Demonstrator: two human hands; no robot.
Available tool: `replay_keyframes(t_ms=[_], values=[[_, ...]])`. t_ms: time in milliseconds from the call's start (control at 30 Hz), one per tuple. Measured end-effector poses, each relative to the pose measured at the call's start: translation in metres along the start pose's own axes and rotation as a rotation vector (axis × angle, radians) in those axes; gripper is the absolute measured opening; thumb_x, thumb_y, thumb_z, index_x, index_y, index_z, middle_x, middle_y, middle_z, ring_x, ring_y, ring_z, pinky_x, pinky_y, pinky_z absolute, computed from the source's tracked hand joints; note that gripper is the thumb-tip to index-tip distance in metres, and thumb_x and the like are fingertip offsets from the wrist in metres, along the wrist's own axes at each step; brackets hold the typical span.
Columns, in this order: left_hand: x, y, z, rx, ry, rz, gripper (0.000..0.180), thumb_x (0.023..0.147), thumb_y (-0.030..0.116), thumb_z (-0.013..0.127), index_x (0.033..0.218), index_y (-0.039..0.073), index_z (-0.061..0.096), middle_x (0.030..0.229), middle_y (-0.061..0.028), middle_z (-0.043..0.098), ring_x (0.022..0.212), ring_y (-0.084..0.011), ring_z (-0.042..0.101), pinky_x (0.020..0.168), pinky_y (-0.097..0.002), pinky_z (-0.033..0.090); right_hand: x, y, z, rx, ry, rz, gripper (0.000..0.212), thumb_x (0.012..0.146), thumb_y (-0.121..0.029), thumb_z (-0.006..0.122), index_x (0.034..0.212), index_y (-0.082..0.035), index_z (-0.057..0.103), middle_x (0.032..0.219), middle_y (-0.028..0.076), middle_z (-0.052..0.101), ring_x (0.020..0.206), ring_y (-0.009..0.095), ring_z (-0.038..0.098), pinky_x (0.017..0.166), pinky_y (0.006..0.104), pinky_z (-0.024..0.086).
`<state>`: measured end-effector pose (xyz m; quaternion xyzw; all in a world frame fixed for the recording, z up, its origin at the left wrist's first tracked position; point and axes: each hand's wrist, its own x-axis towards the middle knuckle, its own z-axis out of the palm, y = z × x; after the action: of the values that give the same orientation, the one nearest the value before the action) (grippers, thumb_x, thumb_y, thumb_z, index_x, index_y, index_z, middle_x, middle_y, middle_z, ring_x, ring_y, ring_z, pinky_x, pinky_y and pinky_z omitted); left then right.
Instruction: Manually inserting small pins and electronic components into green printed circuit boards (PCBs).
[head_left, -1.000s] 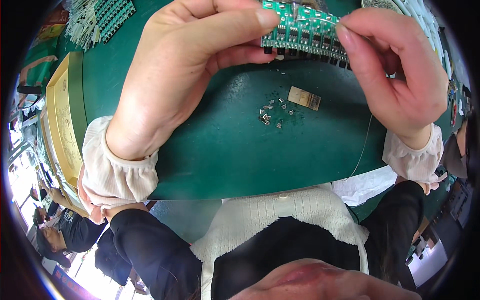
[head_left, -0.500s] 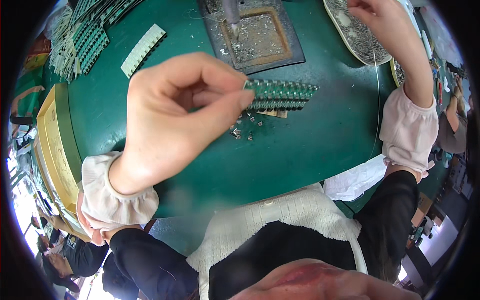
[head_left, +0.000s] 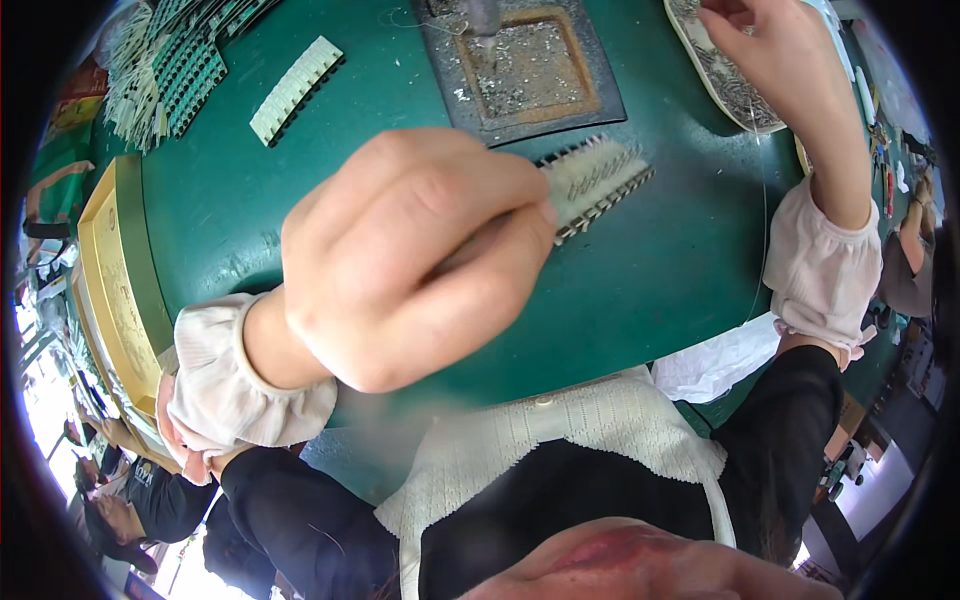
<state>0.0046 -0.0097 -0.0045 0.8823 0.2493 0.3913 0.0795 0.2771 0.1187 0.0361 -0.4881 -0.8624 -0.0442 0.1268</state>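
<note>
My left hand [head_left: 415, 260] is closed in a pinch on the near-left end of a circuit board strip [head_left: 605, 180], held above the green table. The strip's pale face is turned up, with dark pins or contacts along its lower edge. My right hand [head_left: 768, 45] is at the upper right, fingers curled in above an oval tray [head_left: 690, 62] of small metal pieces. Its fingertips are partly cut off by the picture's edge, so whatever they grip cannot be made out.
A dark base plate [head_left: 612, 105] with a recessed, debris-strewn square lies at the far middle, beneath a grey rod [head_left: 483, 16]. Another pale strip [head_left: 297, 90] and stacked green boards [head_left: 188, 85] lie far left. A yellow box [head_left: 112, 250] stands left; thin wire [head_left: 765, 215] hangs right.
My left hand has turned over and shifted slightly right, so the strip's pale face shows instead of the green one. It now covers the loose metal bits. The right hand stays over the tray.
</note>
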Motion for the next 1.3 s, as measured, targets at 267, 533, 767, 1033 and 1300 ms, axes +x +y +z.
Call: replay_keyframes(t_ms=[267, 533, 767, 1033, 1300], values=[[-0.005, 0.006, 0.005, 0.201, -0.034, 0.088, 0.037, 0.066, -0.002, 0.074, 0.103, -0.009, 0.07, 0.104, -0.0228, 0.069, 0.087, -0.0327, 0.07, 0.072, -0.0371, 0.061, -0.01, -0.016, -0.006, 0.082, 0.038, 0.078, 0.013, 0.079, -0.011, 0.072, 0.086, -0.001, 0.068, 0.079, 0.018, 0.07, 0.075, 0.034, 0.07, 0.068, 0.0397, 0.054], [-0.009, 0.008, 0.004, 0.241, -0.046, 0.096, 0.036, 0.066, -0.005, 0.076, 0.101, -0.009, 0.068, 0.104, -0.0227, 0.069, 0.086, -0.0322, 0.071, 0.068, -0.0356, 0.06, -0.029, -0.056, -0.003, 1.064, -0.453, -0.236, 0.011, 0.086, 0.002, 0.073, 0.097, -0.001, 0.071, 0.097, 0.001, 0.061, 0.077, 0.004, 0.055, 0.061, 0.019, 0.038], [-0.01, 0.012, 0.002, 0.263, -0.014, 0.096, 0.037, 0.062, -0.004, 0.079, 0.097, -0.008, 0.069, 0.105, -0.0195, 0.069, 0.089, -0.0305, 0.07, 0.068, -0.0339, 0.06, -0.031, -0.059, 0.005, 1.13, -0.504, -0.22, 0.012, 0.082, -0.001, 0.076, 0.094, -0.001, 0.072, 0.095, 0.001, 0.06, 0.072, 0.004, 0.05, 0.06, 0.0204, 0.035], [-0.008, 0.005, 0.006, 0.264, 0.008, 0.141, 0.037, 0.062, -0.003, 0.078, 0.097, -0.009, 0.069, 0.106, -0.0206, 0.07, 0.093, -0.033, 0.071, 0.073, -0.0353, 0.061, -0.03, -0.054, 0.006, 1.087, -0.536, -0.23, 0.013, 0.081, -0.001, 0.078, 0.093, -0.002, 0.073, 0.093, 0.0, 0.06, 0.072, 0.004, 0.05, 0.059, 0.0202, 0.035], [-0.006, 0.003, 0.006, 0.226, -0.031, 0.107, 0.029, 0.069, -0.004, 0.075, 0.097, -0.011, 0.067, 0.103, -0.0247, 0.07, 0.09, -0.0364, 0.073, 0.075, -0.0381, 0.062, -0.024, -0.034, 0.012, 1.076, -0.446, -0.178, 0.013, 0.086, -0.002, 0.076, 0.097, -0.003, 0.07, 0.092, -0.001, 0.062, 0.076, 0.003, 0.055, 0.061, 0.0196, 0.041]])
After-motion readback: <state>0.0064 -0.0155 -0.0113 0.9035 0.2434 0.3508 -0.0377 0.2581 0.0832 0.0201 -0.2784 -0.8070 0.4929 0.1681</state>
